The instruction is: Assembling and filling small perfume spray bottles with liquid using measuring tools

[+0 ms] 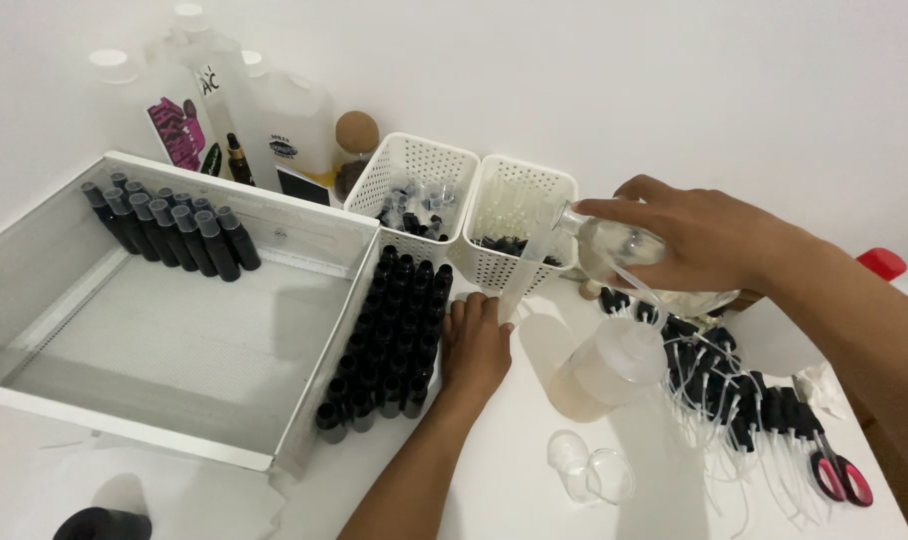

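A: What sits at the far left?

B: A shallow white tray [34,300] with a row of dark capped bottles [169,230] leaning along its back wall. Just right of the tray stands a block of open black bottles [389,335], upright in rows on the white table [494,480].

A: And the left hand [474,345]?

B: It lies palm down on the table, fingers loosely curled, touching the right edge of that block; it grips nothing that I can see.

A: Behind it?

B: Two white perforated baskets: the left basket [409,175] holds small clear and dark parts, the right basket [519,215] holds dark caps at the bottom.

A: What does the right hand [694,245] hold?

B: It is closed around a clear glass flask [624,255]. Its long axis lies nearly level, neck pointing left and slightly down toward the black bottles. Below it stands a plastic jar [609,370] of pale liquid, beside a pile of black spray pumps [734,385] and red scissors [839,475].
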